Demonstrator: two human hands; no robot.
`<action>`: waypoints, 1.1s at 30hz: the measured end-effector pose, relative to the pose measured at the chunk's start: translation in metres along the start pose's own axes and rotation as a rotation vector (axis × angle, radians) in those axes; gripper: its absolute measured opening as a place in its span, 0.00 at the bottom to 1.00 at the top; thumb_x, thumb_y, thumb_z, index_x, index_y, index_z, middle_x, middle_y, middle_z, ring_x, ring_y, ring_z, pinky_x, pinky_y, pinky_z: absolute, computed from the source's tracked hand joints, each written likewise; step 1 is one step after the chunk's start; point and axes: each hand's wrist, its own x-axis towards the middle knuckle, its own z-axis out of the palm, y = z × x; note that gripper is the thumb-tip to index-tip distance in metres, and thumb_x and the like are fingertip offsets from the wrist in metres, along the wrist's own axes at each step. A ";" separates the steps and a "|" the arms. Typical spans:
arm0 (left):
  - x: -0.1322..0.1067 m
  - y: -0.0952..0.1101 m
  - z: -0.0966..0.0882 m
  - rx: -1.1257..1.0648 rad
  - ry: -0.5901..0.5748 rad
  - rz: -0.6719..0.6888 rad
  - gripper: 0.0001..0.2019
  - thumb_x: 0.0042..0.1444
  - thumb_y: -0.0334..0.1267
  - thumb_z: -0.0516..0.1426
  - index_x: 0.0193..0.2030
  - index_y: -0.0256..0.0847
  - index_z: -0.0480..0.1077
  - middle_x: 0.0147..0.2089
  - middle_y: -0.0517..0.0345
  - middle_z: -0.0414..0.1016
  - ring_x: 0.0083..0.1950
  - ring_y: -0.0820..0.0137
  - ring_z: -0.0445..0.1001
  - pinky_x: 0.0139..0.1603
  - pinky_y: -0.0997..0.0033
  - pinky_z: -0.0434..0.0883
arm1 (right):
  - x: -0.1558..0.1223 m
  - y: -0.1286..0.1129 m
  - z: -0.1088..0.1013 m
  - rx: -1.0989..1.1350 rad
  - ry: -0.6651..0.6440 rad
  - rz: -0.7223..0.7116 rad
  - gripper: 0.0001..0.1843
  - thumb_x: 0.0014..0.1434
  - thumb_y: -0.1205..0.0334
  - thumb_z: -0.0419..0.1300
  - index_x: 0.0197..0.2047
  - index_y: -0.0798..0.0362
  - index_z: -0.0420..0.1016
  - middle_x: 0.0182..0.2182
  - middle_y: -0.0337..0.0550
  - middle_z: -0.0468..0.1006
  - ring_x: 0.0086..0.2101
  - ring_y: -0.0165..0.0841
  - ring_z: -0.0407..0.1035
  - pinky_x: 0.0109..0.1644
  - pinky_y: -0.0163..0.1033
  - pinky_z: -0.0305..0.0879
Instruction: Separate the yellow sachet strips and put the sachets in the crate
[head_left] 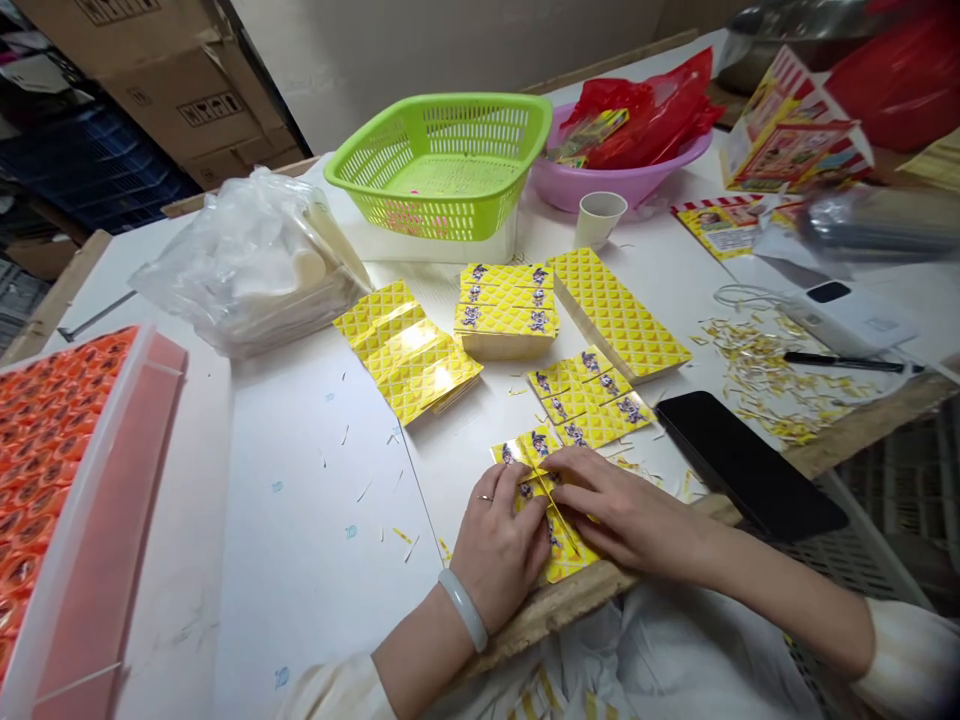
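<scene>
My left hand (pixel 501 540) and my right hand (pixel 611 505) press down together on a small bunch of yellow printed packets (pixel 559 555) at the table's near edge. Both hands have curled fingers pinching the packets between them. A ring shows on my left hand and a pale bangle on that wrist. Just beyond my fingers lie a few more yellow packets (pixel 589 400) fanned out flat. Farther back sit a stack of the same packets (pixel 508 310), a stack of yellow patterned sheets (pixel 622 315), and a loose pile of shiny yellow packets (pixel 409 350).
A green basket (pixel 442 165), a pink bowl (pixel 626 180) with red plastic and a paper cup (pixel 598 217) stand at the back. A clear plastic bag (pixel 251 265) lies left, an orange-filled tray (pixel 71 470) at far left. A black phone (pixel 750 465), pen (pixel 847 362) and yellow trimmings (pixel 757 375) lie right.
</scene>
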 end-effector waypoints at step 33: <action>-0.001 -0.026 -0.015 -0.023 -0.178 0.231 0.34 0.47 0.53 0.61 0.56 0.35 0.60 0.58 0.36 0.59 0.61 0.49 0.58 0.59 0.44 0.63 | -0.007 0.003 -0.020 0.099 -0.121 -0.020 0.32 0.50 0.73 0.52 0.60 0.50 0.64 0.62 0.48 0.59 0.60 0.37 0.56 0.62 0.47 0.57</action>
